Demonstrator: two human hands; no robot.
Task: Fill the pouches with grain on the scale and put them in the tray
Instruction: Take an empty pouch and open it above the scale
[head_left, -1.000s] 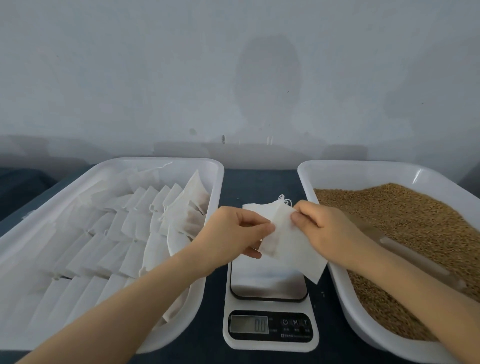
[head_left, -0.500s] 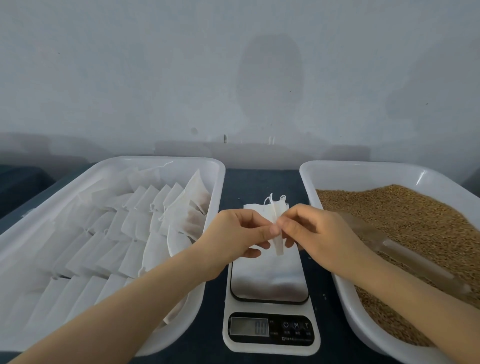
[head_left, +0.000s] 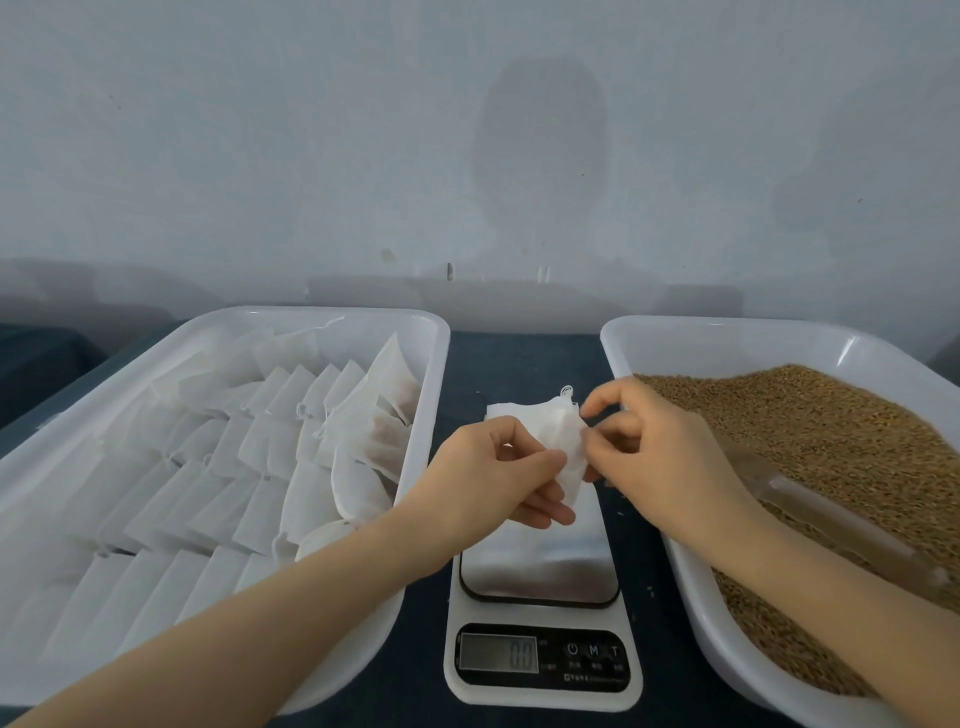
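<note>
Head view: a white pouch (head_left: 558, 441) hangs over the 12 o'clock end of the scale's steel platform, held between both hands. The left hand (head_left: 498, 467) has a narrow grip on its lower part, thumb against fingers. The right hand (head_left: 660, 457) pinches its top corner on the 3 o'clock side. A drawstring loop (head_left: 566, 389) sticks up at the top. Behind it lies a flat white piece; whether it belongs to the same pouch cannot be told.

The scale (head_left: 540, 691) sits on the dark counter (head_left: 524, 358). Its display reads 0.0, and the buttons show a power symbol, M and T. The print beneath is too small to read.

At 9 o'clock the pouch tray (head_left: 260, 314) holds rows of white pouches (head_left: 270, 441), a few showing brown through the fabric. At 3 o'clock the grain tray (head_left: 727, 332) holds grain (head_left: 831, 441). A clear scoop (head_left: 841, 525) lies on the grain, hard to make out. Both trays are cut off at the frame edge.
</note>
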